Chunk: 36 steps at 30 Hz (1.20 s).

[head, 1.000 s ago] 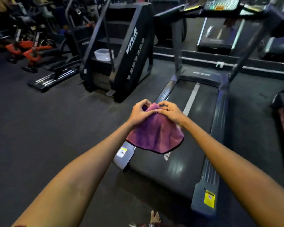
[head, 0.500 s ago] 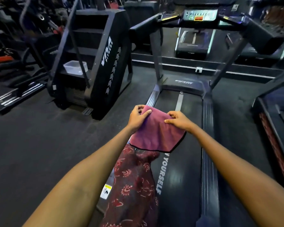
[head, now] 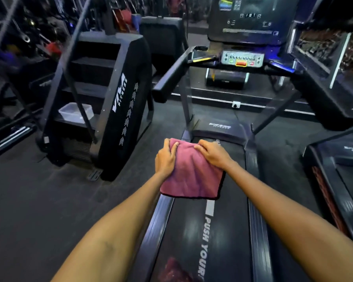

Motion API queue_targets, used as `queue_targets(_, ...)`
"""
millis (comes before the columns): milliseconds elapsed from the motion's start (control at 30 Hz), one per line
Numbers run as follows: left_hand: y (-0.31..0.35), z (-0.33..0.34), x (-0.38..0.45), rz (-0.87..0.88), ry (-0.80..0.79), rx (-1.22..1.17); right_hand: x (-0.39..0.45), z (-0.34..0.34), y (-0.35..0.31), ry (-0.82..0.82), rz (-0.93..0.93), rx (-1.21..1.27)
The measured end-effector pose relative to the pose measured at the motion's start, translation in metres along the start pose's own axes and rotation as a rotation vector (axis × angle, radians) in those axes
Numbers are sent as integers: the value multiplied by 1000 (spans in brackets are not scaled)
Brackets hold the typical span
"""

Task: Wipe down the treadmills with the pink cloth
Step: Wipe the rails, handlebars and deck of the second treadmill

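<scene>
Pink cloth (head: pixel 193 171) is held up in front of the person, gripped at its far edge by both hands and hanging slack toward the body, its near edge loose above the treadmill belt (head: pixel 194 241). Left hand (head: pixel 165 157) has its fingers curled over the cloth's far left corner; right hand (head: pixel 213 154) lies on the far right part with its fingers bent down into the fabric, pinching a fold. The two hands sit close together, level with each other, so neither is clearly nearer the machine.

Outward from the hands, the treadmill (head: pixel 253 200) runs straight away from the person, its long axis in line with the arms. The belt lies directly beneath the cloth, apart from it. The motor cover (head: pixel 219 127) is just beyond the fingertips, and the console (head: pixel 242 60) with the left handrail (head: pixel 171 78) stands higher and farther ahead. A stair climber (head: pixel 114 102) stands to the left, well apart.

By my reading, wiping has not begun; the cloth must go forward and up to the console, or down to the belt.
</scene>
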<state>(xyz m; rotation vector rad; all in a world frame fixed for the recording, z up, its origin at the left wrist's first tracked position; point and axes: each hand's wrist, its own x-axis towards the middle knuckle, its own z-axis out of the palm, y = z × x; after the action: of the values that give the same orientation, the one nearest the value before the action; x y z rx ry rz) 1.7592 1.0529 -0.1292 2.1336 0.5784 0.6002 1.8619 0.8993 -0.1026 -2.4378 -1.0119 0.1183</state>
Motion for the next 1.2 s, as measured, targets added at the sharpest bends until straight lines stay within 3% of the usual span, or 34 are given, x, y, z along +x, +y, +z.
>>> queue_targets(133, 51, -25, 54, 12, -18, -8, 42, -55, -21, 83, -8, 64)
queue_targets(333, 107, -38, 131, 17, 17, -26, 117, -129, -28, 32, -57, 40)
queue_targets(567, 89, 1, 207, -60, 33, -122, 213, -132, 16, -13, -118, -84)
queue_targets(800, 79, 34, 277, -189, 237, -65, 324, -127, 53, -134, -285, -141)
queue_targets(1100, 64, 34, 372, -361, 525, 184, 460, -120, 33, -252, -464, -206)
queue_targets(1200, 46, 31, 396, -439, 558, 131, 495, -110, 17, -228, -530, -274)
